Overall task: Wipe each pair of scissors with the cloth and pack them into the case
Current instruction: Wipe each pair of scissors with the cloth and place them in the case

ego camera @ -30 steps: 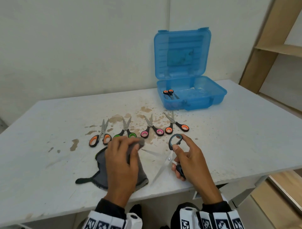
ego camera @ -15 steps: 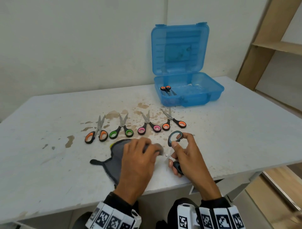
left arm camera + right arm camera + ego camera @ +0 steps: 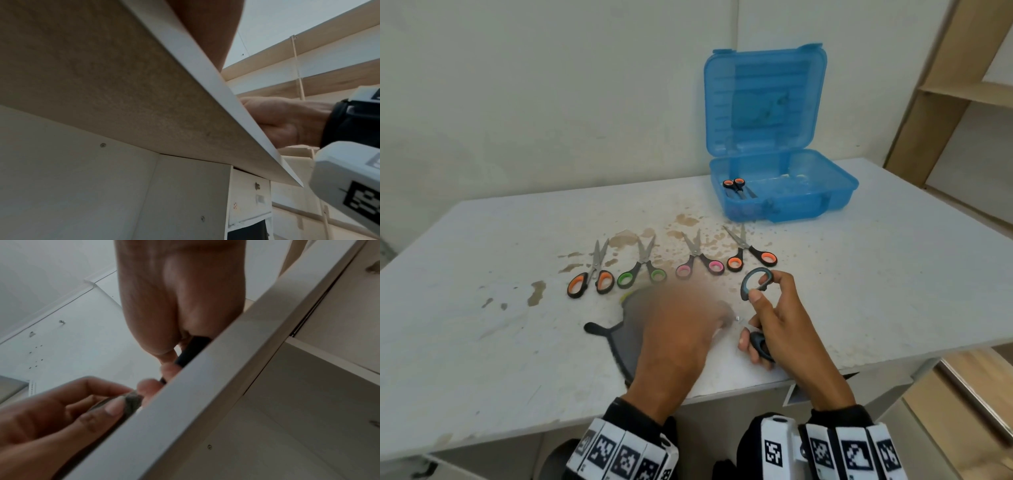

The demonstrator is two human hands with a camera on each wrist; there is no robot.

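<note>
My right hand (image 3: 774,318) grips a pair of grey-handled scissors (image 3: 755,279) near the table's front edge, thumb by the upper loop and fingers through the lower one. Its blades are hidden under my left hand (image 3: 681,329), blurred by motion, which pinches the grey cloth (image 3: 626,339) around them. In the right wrist view the left fingers (image 3: 111,405) squeeze the cloth (image 3: 131,400) at the table edge. Several scissors lie in a row: orange (image 3: 590,281), green (image 3: 642,272), pink (image 3: 700,265), orange (image 3: 751,258). The open blue case (image 3: 784,202) holds one orange-handled pair (image 3: 738,186).
The white table (image 3: 482,342) is stained brown around the row of scissors. A wooden shelf unit (image 3: 962,92) stands at the right. The left wrist view shows only the table's underside (image 3: 102,81) and my right wrist.
My left hand has slid right with the cloth, along the blades toward the pivot. The blades, visible a second ago, are now covered. The right hand holds still.
</note>
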